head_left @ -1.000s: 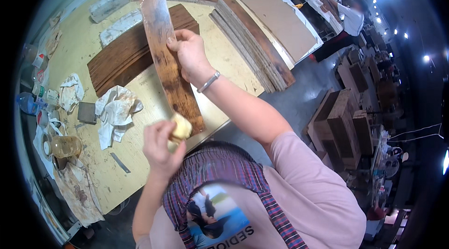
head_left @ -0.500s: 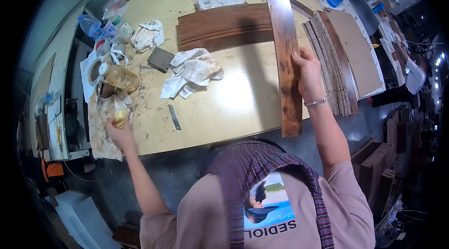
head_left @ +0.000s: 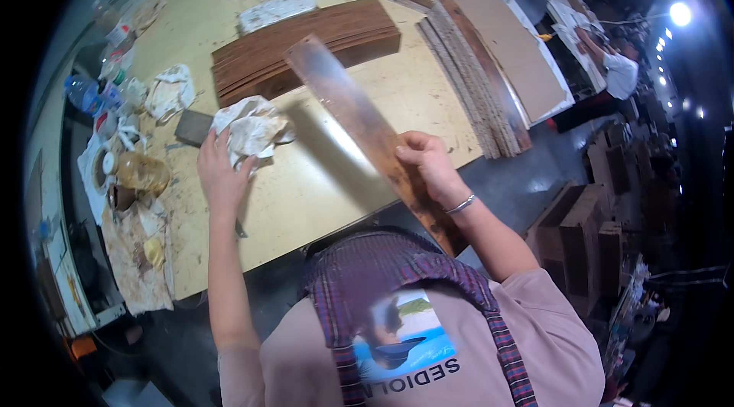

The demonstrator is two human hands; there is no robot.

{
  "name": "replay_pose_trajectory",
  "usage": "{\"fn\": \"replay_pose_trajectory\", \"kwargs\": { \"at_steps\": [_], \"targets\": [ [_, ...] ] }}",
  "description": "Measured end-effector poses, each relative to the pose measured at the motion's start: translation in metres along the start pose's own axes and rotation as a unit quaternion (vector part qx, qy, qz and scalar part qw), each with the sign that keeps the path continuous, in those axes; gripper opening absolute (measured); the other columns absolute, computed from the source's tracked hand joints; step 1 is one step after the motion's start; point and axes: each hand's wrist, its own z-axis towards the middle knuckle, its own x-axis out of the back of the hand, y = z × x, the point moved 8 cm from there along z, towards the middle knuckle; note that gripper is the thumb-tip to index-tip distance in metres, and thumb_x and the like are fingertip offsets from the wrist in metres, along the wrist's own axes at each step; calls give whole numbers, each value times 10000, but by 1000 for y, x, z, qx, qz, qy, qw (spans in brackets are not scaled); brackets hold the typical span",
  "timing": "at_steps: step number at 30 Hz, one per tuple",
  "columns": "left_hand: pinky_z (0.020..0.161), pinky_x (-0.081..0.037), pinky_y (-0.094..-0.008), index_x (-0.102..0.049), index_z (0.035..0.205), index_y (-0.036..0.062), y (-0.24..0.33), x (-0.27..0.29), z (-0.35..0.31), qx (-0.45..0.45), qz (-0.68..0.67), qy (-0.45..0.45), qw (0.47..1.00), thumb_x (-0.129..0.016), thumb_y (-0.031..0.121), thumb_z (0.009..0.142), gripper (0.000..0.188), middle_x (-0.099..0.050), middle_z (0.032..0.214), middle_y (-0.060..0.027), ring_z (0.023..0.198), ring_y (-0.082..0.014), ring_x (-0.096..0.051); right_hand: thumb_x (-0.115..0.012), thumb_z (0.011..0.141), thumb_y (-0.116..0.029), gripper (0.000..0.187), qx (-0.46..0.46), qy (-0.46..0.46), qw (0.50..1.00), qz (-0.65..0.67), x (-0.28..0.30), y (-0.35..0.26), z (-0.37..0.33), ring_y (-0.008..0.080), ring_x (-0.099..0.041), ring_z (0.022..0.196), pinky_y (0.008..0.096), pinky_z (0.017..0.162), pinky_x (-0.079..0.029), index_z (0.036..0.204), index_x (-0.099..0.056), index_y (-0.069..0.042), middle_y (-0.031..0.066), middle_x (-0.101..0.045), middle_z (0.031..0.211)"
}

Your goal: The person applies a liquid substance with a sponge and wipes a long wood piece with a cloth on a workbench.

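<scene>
My right hand [head_left: 430,168] grips the edge of a long, glossy brown wooden board [head_left: 355,116], thumb on its face. The board is tilted, its far end up over the table and its near end by my apron. My left hand [head_left: 222,178] is at the near left side of a crumpled, stained white cloth [head_left: 260,130], fingers stretched and apart, touching it. Just beyond those fingers lies a dark rectangular block [head_left: 194,128]. A small yellow wad [head_left: 154,252] rests on a stained cloth [head_left: 138,273] at the table's left edge.
Stacked brown curved boards [head_left: 306,48] lie across the table's middle. Upright board edges [head_left: 478,86] line the right side. Bottles and a jar of amber liquid [head_left: 145,171] crowd the left. Wrapped white blocks [head_left: 277,9] sit at the back. Another person [head_left: 615,74] stands far right.
My left hand has let go of the yellow wad and moved across to the crumpled white cloth. The board in my right hand has swung from near upright to a slant, far end leftward.
</scene>
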Motion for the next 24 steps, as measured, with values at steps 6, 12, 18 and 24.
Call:
{"fn": "replay_pose_trajectory", "kwargs": {
  "at_steps": [6, 12, 18, 24],
  "targets": [
    [1025, -432, -448, -616, 1229, 72, -7, -75, 18, 128, -51, -133, 981, -692, 196, 832, 423, -592, 1270, -140, 1198, -352, -550, -624, 917, -90, 131, 14, -6, 999, -49, 10, -4, -19, 86, -560, 794, 255, 725, -464, 979, -654, 21, 4, -648, 852],
    [890, -522, -397, -650, 1131, 30, 206, 22, -5, -110, -429, -16, 896, -655, -2, 809, 323, -675, 1077, -149, 993, -302, -662, -625, 905, -106, 131, -41, 51, 991, -121, 35, 16, -15, 104, -553, 769, 271, 688, -471, 890, -640, 23, 18, -621, 814],
    [1120, -282, -554, -728, 985, 80, 237, -2, -14, -297, -295, 67, 906, -715, 252, 846, 222, -721, 988, -70, 1045, -244, -664, -603, 935, -97, 172, 43, 27, 999, 8, 14, -2, -23, 98, -586, 778, 274, 689, -490, 988, -663, 56, 28, -662, 846],
    [858, -491, -378, -689, 1026, 15, 141, 14, 68, -109, -273, 136, 946, -591, -30, 807, 245, -689, 1004, -117, 984, -270, -639, -607, 924, -139, 217, 71, 27, 982, -173, 8, -12, -34, 129, -567, 722, 313, 682, -471, 985, -636, 68, 80, -634, 734]
  ]
}}
